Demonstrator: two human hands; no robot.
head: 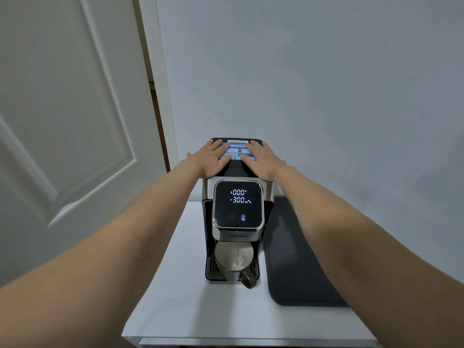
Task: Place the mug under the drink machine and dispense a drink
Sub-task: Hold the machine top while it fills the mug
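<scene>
A black and silver drink machine (pixel 237 209) stands on a white table (pixel 175 285). Its dark top screen is lit and reads 300 ml. A grey mug (pixel 234 263) stands upright on the drip tray under the spout, handle toward me, with water streaming into it. My left hand (pixel 213 158) and my right hand (pixel 261 159) lie flat, fingers spread, on the rear lid of the machine, on either side of a blue label. Neither hand holds anything.
A dark mat (pixel 296 259) lies on the table right of the machine. A white panelled door (pixel 70 121) stands to the left, a plain wall behind. The table's front edge is near the bottom of the view.
</scene>
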